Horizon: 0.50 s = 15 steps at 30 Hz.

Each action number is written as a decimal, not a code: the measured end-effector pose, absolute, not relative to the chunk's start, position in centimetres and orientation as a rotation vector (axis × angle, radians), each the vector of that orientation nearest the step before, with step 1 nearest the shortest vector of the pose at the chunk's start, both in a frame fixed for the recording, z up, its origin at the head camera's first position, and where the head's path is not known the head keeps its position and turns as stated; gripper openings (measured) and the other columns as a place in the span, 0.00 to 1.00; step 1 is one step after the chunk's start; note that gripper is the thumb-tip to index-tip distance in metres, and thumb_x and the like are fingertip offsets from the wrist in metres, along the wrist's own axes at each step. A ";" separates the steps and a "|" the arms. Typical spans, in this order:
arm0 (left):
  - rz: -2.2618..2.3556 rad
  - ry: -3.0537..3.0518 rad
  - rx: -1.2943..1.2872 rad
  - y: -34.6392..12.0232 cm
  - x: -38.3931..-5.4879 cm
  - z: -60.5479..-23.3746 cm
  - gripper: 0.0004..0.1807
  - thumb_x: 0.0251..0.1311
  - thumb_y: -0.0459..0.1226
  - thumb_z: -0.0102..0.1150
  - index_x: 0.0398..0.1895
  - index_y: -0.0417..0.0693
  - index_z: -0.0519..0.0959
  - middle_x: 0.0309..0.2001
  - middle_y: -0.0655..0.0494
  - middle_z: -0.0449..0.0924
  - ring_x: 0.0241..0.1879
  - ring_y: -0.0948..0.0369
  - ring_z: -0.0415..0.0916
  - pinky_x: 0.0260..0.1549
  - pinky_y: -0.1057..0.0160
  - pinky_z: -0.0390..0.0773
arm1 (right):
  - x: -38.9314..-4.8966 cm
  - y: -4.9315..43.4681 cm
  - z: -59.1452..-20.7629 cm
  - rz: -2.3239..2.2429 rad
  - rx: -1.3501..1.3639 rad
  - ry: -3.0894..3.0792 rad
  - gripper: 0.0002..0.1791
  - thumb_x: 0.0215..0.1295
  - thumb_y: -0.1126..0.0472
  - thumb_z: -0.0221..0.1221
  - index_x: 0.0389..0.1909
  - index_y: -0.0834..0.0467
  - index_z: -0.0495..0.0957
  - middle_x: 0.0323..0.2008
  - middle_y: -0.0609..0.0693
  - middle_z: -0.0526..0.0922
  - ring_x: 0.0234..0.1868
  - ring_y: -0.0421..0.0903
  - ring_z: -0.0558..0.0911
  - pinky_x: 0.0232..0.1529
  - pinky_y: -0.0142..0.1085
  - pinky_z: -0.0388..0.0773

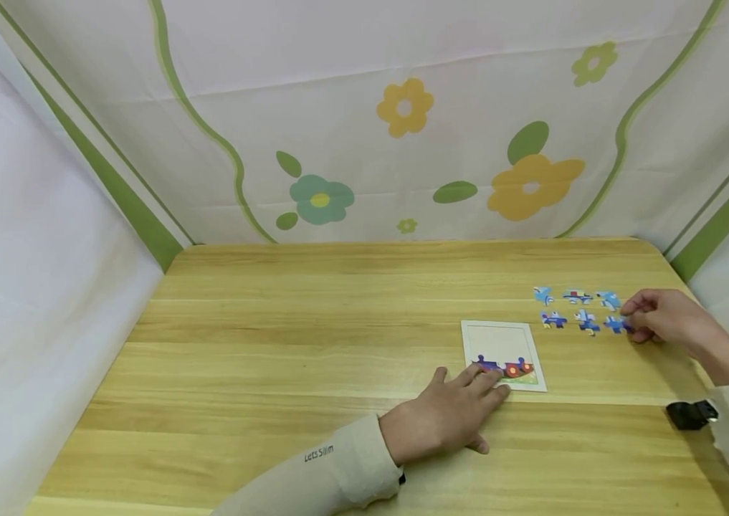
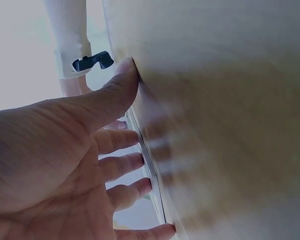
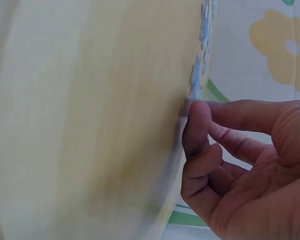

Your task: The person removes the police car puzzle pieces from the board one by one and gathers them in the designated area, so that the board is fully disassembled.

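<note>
A square white-framed puzzle board [image 1: 499, 342] lies on the wooden table, with purple and red puzzle pieces [image 1: 515, 370] fitted along its lower edge. My left hand [image 1: 448, 417] rests over that edge, fingers spread and fairly straight; the left wrist view shows its fingertips [image 2: 142, 186] along the board's side. To the right of the board lie loose blue puzzle pieces in two rows. My right hand [image 1: 669, 319] pinches the right end of the near row's last puzzle piece [image 1: 614, 325] between thumb and fingertips. In the right wrist view its curled fingers [image 3: 202, 172] partly hide that piece.
The other loose pieces, such as a light blue one [image 1: 609, 299] and one with red [image 1: 577, 296], lie close beside the right hand. White flowered cloth [image 1: 338, 93] hangs behind the table [image 1: 287, 344] and at its sides. A black device [image 1: 689, 415] sits at the right cuff.
</note>
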<state>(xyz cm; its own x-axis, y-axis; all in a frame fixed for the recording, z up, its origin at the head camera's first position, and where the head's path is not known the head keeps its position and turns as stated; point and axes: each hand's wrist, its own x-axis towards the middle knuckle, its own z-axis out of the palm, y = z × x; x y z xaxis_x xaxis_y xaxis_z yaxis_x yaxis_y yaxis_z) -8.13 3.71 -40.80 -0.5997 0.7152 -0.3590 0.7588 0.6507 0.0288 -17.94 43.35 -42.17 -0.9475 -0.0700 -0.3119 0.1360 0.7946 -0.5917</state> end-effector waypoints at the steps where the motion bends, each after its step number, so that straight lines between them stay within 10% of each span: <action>1: -0.182 2.534 1.172 3.7 -8.1 -40.8 0.50 0.62 0.66 0.58 0.85 0.68 0.52 0.86 0.69 0.42 0.85 0.63 0.44 0.74 0.48 0.68 | -17.9 43.1 -42.0 -0.914 0.048 2.677 0.12 0.78 0.69 0.50 0.50 0.76 0.72 0.31 0.49 0.84 0.27 0.38 0.82 0.29 0.35 0.80; 15: -0.218 2.558 1.203 3.7 -7.8 -40.6 0.49 0.63 0.66 0.57 0.85 0.66 0.54 0.86 0.67 0.45 0.84 0.62 0.48 0.73 0.49 0.70 | -17.0 35.5 -40.4 -0.957 -0.149 2.777 0.09 0.76 0.67 0.55 0.47 0.70 0.77 0.38 0.57 0.80 0.27 0.39 0.80 0.29 0.35 0.80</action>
<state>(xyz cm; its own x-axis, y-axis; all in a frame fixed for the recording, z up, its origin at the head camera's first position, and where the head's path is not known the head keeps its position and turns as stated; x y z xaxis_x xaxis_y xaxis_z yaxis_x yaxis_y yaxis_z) -7.84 3.66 -40.65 -0.6018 0.7247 -0.3356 0.7710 0.6367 -0.0078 -16.99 35.51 -40.43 -0.9749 -0.1593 -0.1554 -0.0298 0.7854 -0.6183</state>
